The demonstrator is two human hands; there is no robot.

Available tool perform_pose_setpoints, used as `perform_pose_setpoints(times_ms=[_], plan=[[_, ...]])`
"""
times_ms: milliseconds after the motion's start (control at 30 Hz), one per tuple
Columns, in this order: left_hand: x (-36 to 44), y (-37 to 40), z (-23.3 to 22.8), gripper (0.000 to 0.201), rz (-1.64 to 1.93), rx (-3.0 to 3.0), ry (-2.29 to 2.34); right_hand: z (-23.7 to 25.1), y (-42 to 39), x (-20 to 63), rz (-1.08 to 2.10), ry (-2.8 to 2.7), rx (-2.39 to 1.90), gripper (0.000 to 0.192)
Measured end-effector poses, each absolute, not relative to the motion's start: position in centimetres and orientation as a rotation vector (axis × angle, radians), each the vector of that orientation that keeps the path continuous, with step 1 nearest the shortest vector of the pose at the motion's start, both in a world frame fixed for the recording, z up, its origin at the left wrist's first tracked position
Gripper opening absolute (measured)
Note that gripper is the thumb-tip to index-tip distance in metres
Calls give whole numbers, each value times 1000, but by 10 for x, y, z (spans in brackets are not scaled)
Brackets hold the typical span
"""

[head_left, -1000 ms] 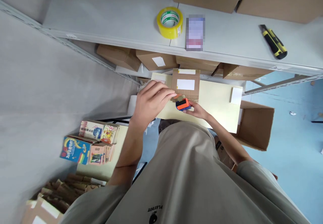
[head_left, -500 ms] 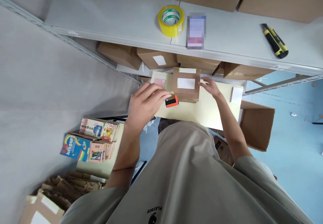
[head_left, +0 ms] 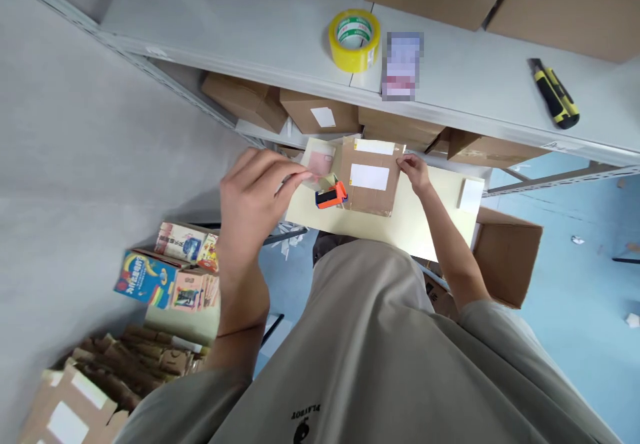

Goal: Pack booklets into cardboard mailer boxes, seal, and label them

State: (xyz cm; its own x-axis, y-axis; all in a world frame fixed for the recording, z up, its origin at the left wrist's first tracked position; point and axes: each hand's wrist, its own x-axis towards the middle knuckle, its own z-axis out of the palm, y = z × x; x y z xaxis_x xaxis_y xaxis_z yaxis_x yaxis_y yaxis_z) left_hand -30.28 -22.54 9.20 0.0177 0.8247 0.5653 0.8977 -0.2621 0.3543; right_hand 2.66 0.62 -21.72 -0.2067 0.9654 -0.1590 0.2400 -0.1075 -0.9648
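Note:
A small cardboard parcel [head_left: 371, 197] with white labels lies on a pale yellow board [head_left: 430, 217] in front of me. My right hand [head_left: 415, 171] grips the parcel's far right corner. My left hand [head_left: 255, 197] reaches over the board's left end and pinches the edge of a thin sheet with a pink label [head_left: 320, 163]. An orange and black tape dispenser [head_left: 331, 196] lies on the board between that sheet and the parcel, touched by neither hand.
The grey shelf [head_left: 260, 31] above carries a yellow tape roll [head_left: 354, 39], a blurred card [head_left: 401, 64] and a yellow utility knife [head_left: 555, 94]. Cardboard boxes [head_left: 320, 112] sit below it. An open box [head_left: 510, 257] is at right, colourful books [head_left: 170, 277] at left.
My right hand let go of the tape dispenser and moved to the parcel's far corner. The dispenser now lies left of the parcel. My left hand moved left to the pink-labelled sheet.

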Motion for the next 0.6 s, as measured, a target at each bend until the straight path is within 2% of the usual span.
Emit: perform_pose_setpoints(times_ms=[133, 267, 500, 600], plan=[[-306, -233, 103, 18, -1048, -2137, -1817, -194, -49, 61, 1180, -1549, -1252, 60], [-304, -243, 109, 24, -1042, -2186, -1826, -182, -104, 95, 1198, -1713, -1237, 59], [-298, -243, 100, 12, -1066, -2187, -1748, -181, -151, 124, 1238, -1788, -1305, 32], [-301, -242, 97, 11, -1048, -2209, -1659, -165, -149, 123, 1136, -1766, -1341, 25]])
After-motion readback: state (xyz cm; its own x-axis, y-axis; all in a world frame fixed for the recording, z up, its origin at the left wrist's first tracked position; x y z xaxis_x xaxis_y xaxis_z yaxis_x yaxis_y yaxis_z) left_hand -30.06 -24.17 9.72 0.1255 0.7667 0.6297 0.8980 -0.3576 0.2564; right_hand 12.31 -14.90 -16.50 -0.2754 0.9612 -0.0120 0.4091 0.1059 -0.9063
